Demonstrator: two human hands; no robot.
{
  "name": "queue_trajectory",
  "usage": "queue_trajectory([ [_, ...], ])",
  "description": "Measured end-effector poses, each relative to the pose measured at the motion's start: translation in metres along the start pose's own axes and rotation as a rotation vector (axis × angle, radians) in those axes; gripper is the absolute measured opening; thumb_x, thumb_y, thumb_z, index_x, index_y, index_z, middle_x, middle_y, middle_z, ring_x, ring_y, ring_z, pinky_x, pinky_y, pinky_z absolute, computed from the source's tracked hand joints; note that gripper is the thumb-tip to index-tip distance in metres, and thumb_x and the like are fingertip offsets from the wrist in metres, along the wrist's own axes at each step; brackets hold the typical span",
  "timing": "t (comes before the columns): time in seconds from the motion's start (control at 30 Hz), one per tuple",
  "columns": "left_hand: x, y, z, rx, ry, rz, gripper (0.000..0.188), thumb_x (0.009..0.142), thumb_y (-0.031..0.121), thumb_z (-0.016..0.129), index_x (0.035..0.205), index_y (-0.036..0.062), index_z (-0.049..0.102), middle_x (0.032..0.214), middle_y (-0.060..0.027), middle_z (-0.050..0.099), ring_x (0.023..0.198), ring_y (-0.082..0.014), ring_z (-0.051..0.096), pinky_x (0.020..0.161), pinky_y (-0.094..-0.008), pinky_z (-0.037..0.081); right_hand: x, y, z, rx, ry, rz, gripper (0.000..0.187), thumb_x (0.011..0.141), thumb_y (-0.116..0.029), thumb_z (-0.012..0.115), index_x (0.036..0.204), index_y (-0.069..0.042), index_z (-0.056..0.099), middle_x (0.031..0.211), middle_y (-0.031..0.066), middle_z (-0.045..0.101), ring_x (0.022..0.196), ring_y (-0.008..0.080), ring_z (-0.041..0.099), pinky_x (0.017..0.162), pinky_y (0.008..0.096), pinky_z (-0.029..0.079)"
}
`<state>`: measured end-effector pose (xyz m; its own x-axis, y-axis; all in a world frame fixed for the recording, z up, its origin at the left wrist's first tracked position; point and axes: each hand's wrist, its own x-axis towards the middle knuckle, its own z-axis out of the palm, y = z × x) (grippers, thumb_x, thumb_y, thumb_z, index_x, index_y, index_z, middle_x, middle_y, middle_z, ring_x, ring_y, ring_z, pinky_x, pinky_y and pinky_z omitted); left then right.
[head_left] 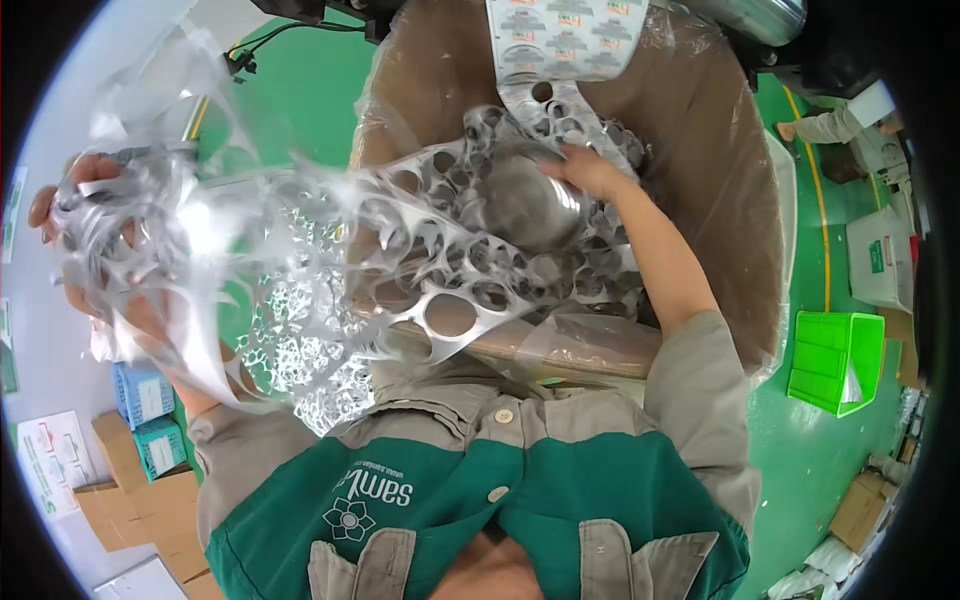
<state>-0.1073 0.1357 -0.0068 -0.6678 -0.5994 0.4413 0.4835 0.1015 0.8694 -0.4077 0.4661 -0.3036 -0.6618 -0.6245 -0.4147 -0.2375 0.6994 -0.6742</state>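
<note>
My left hand (92,172), raised at the far left, is closed on a long silver foil web (330,215) punched with round holes. The web is blurred by motion and spans from this hand to the large brown bin (690,200). Inside the bin, my right hand (592,172) is closed at the edge of a round, shiny silver thing (528,200), its fingertips partly hidden. Crumpled punched foil (600,265) lies around and beneath it. A printed foil strip (570,40) hangs into the bin from above, its lower part punched with holes.
Clear plastic lining (365,120) covers the bin's rim. More punched foil (305,350) is heaped left of the bin. A metal roller (765,15) sits above right. A green crate (835,362) stands on the floor at right, cardboard boxes (150,500) at lower left. Another person's arm (830,127) shows at far right.
</note>
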Motion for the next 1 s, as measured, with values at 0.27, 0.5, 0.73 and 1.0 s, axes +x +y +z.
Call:
queue_trajectory([
  [0.27, -0.026, -0.044, -0.197, 1.589, -0.322, -0.159, 0.028, 0.083, 0.015, 0.053, 0.109, 0.0020, 0.056, 0.101, -0.0125, 0.059, 0.101, -0.0254, 0.053, 0.088, -0.0346, 0.040, 0.001, 0.042, -0.040, -0.373, 0.266, -0.071, 0.056, 0.072, -0.033, 0.068, 0.114, -0.001, 0.050, 0.114, 0.0205, 0.054, 0.106, 0.0331, 0.052, 0.088, 0.0402, 0.041],
  [0.5, -0.045, -0.077, 0.062, 1.473, -0.736, 0.512, 0.062, 0.078, 0.043, 0.058, 0.127, 0.0083, 0.043, 0.126, -0.0140, 0.046, 0.122, -0.0368, 0.034, 0.102, -0.0459, 0.023, -0.035, -0.018, -0.056, -0.506, 0.195, -0.095, 0.047, 0.073, -0.031, 0.067, 0.106, -0.002, 0.053, 0.106, 0.0175, 0.057, 0.101, 0.0318, 0.054, 0.081, 0.0412, 0.044],
  [0.73, -0.145, -0.097, 0.107, 1.071, -1.695, -0.159, 0.097, 0.059, 0.074, 0.056, 0.130, 0.0110, 0.038, 0.100, -0.0142, 0.059, 0.097, -0.0332, 0.055, 0.096, -0.0506, 0.030, -0.071, -0.068, -0.085, -0.586, 0.328, -0.199, 0.047, 0.075, -0.031, 0.064, 0.108, 0.001, 0.051, 0.103, 0.0222, 0.058, 0.096, 0.0352, 0.055, 0.078, 0.0425, 0.045],
  [1.0, -0.050, -0.108, 0.077, 0.668, -0.887, -0.691, 0.024, 0.083, 0.019, 0.056, 0.101, 0.0029, 0.056, 0.089, -0.0010, 0.059, 0.080, -0.0110, 0.056, 0.069, -0.0268, 0.045, -0.098, -0.093, -0.120, 0.081, 0.538, -0.473, 0.044, 0.080, -0.029, 0.062, 0.113, -0.001, 0.051, 0.098, 0.0127, 0.062, 0.088, 0.0261, 0.060, 0.075, 0.0364, 0.046],
])
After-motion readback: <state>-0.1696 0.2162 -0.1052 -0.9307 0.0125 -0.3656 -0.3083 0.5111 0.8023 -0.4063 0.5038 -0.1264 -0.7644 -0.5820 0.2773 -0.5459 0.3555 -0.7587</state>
